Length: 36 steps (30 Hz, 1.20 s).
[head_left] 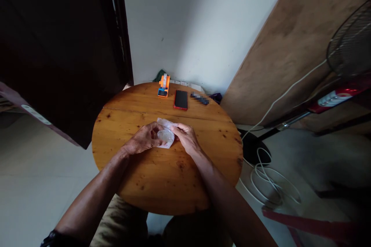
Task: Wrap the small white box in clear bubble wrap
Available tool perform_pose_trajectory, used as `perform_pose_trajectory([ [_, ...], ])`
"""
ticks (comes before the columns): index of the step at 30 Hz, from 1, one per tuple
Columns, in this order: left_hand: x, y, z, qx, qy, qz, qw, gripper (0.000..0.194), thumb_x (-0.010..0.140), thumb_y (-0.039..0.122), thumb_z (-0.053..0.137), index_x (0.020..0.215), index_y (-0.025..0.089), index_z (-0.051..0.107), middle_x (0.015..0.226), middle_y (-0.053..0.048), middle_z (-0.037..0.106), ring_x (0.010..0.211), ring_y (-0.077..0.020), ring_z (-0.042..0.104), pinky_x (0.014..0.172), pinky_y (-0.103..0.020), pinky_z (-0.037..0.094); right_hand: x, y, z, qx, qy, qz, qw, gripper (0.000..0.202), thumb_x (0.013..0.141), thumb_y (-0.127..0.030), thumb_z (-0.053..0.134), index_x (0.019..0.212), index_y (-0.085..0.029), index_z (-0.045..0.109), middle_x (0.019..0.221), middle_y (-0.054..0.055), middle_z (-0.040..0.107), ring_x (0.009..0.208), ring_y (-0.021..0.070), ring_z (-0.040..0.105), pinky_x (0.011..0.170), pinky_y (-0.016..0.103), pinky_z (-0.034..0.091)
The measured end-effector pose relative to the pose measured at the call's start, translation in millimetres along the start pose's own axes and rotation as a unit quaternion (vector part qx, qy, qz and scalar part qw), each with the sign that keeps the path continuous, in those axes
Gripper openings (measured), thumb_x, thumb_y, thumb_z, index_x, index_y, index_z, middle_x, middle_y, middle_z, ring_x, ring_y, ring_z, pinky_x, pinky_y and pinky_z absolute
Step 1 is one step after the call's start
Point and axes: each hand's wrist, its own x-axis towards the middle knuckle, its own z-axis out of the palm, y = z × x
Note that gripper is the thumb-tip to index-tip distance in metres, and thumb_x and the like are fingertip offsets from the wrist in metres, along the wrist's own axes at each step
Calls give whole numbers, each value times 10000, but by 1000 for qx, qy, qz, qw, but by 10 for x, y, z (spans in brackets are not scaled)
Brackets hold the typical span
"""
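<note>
A clear, whitish plastic piece with a rounded part (165, 136) is held over the middle of the round wooden table (179, 189). My left hand (144, 137) grips its left side, fingers curled round the edge. On the upper right side, my right hand (185, 136) pinches the same piece between thumb and fingers. Whether the piece touches the tabletop, I cannot tell.
Toward the table's far edge stand an orange and blue tape dispenser (164, 86), a phone with a red edge (181, 100) and a dark, blurred-out object (199, 98). A fan (352, 42) with a loose white cable (269, 179) is at the right.
</note>
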Motion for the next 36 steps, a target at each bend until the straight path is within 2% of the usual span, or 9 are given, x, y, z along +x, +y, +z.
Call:
perform_pose_trajectory([
  [3,-1,29,-5,-5,31,-5,1000,396,623,401,820,907,181,653,836,-21,635,707,-158,546,630,-272,436,-9,-19,-12,-10,-6,-8,1000,343,759,-531,664,739,-189,679,638,-9,555,597,130,459,555,253,368],
  [8,20,0,-14,4,48,-6,999,401,598,410,838,889,179,689,858,-38,660,758,-194,590,715,-313,477,-37,-87,-29,-35,-29,-53,998,314,793,-487,631,728,-184,677,658,-11,560,629,130,474,588,249,374],
  [11,55,-89,-15,31,84,1,996,438,587,412,853,932,188,704,962,-72,663,886,-246,609,846,-382,484,-59,-128,-37,-51,-43,-59,996,313,807,-478,613,716,-185,674,657,-8,561,623,131,488,587,248,379],
  [14,77,-156,-13,34,128,48,990,393,571,397,873,881,220,707,1149,-104,638,1087,-304,583,974,-438,451,-76,-163,-50,-55,-49,-58,996,323,802,-491,605,708,-191,675,664,4,589,633,147,524,574,252,393],
  [18,66,-128,2,-26,72,25,997,390,629,408,841,918,209,668,1139,-100,670,1085,-295,614,962,-434,473,-91,-189,-82,-45,-88,-34,995,319,806,-486,622,881,-190,714,746,18,669,690,170,599,612,267,448],
  [21,70,-96,27,-126,34,-11,991,517,631,450,823,995,190,565,1011,-74,678,924,-231,658,827,-378,520,-104,-175,-88,-58,-118,-26,991,378,749,-442,724,1040,-203,694,857,27,711,738,169,619,649,274,467],
  [26,109,-126,45,-163,66,-36,984,939,565,477,860,1314,185,374,1013,-76,648,849,-202,658,706,-313,514,-110,-89,-55,-66,-116,1,991,459,704,-385,797,1106,-216,655,917,33,716,788,177,636,670,284,488],
  [30,109,-135,45,-156,51,-42,985,1074,603,489,850,1455,171,279,1029,-89,667,883,-215,664,722,-316,508,-88,-36,-49,-27,-134,33,990,397,695,-364,802,1030,-212,655,911,24,711,786,172,645,660,279,496],
  [36,115,-153,69,-254,33,-56,965,1186,577,420,896,1511,178,207,1164,-144,655,941,-224,674,821,-359,527,-97,-85,-44,0,-128,60,990,342,673,-323,788,953,-207,628,850,3,686,722,147,626,615,258,476],
])
